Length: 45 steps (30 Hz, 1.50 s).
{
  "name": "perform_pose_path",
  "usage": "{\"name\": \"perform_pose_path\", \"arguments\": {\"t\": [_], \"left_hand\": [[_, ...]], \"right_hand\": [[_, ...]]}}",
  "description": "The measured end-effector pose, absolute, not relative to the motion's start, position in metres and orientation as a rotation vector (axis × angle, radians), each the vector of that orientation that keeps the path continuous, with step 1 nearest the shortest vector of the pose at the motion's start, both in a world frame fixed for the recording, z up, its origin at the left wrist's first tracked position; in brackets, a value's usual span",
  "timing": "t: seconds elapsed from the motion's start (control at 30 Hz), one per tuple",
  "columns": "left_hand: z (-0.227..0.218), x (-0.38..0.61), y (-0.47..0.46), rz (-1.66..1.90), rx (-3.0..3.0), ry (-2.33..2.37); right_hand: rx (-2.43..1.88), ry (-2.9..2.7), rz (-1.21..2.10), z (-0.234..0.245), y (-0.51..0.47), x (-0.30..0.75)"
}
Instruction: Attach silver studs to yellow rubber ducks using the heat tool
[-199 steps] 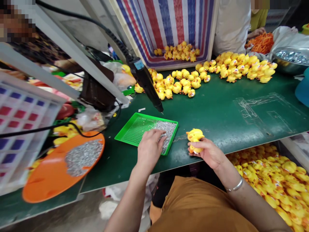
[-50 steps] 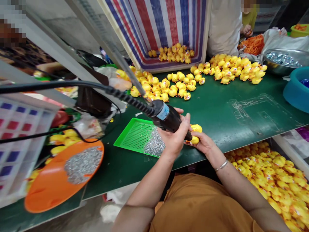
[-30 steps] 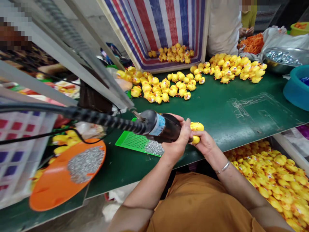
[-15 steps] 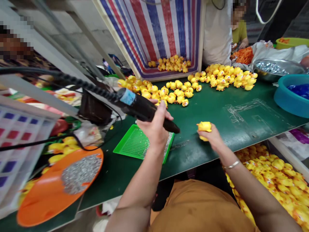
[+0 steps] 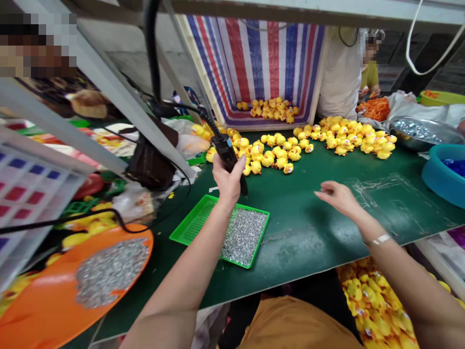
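Note:
My left hand (image 5: 227,182) is raised above the far edge of a green mesh tray (image 5: 196,228) and shut around the grip of a black corded power tool (image 5: 225,152), probably an electric driver, whose tip points down. Small silver metal pieces (image 5: 244,236) fill the tray's right half. My right hand (image 5: 336,196) hangs open and empty over the green work table (image 5: 308,242), touching nothing. The nearest yellow rubber ducks (image 5: 276,155) lie in a loose group beyond my left hand, and the duck held earlier does not show.
An orange plate (image 5: 47,300) with silver pieces lies at lower left. Yellow ducks (image 5: 374,305) are heaped below the table's near edge. A blue tub (image 5: 445,174) and metal bowl (image 5: 417,133) stand at right. A co-worker (image 5: 341,72) sits beyond a striped bin (image 5: 269,72) of ducks.
My right hand no longer holds the yellow duck and has opened, moving away from my body. My left hand has lifted the tool upright, further from the tray. The head view has tilted up.

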<state>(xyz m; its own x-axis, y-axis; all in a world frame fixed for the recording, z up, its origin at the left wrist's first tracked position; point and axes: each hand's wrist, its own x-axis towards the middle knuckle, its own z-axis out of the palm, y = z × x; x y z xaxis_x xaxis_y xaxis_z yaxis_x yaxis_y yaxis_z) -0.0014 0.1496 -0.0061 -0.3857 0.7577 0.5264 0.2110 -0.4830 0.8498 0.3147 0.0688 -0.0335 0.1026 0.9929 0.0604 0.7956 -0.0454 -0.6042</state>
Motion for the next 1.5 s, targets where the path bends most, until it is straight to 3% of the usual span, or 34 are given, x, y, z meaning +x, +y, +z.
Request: {"name": "perform_pose_path", "arguments": {"t": [0.2,0.4,0.5,0.6,0.73,1.07,1.5], "left_hand": [[0.010,-0.011,0.130,1.717,1.590,1.169],[0.004,-0.029,0.102,1.601,1.680,1.237],[-0.015,-0.038,0.072,1.383,1.719,1.488],[-0.036,-0.039,0.042,0.858,2.024,1.594],[-0.055,-0.031,0.020,0.449,2.319,1.623],[-0.072,-0.034,0.013,0.721,2.245,1.703],[-0.068,-0.037,0.009,0.671,2.183,1.696]], "right_hand": [[-2.162,-1.606,0.489,-0.042,0.206,0.221],[-2.157,-1.517,0.627,-0.049,0.210,0.222],[-1.865,-1.177,1.039,-0.051,0.178,0.240],[-1.414,-0.877,1.598,-0.056,0.130,0.258],[-1.125,-0.692,1.871,-0.064,0.061,0.263],[-0.892,-0.448,1.957,-0.068,-0.015,0.239],[-0.788,-0.400,1.962,-0.077,-0.035,0.219]]}}
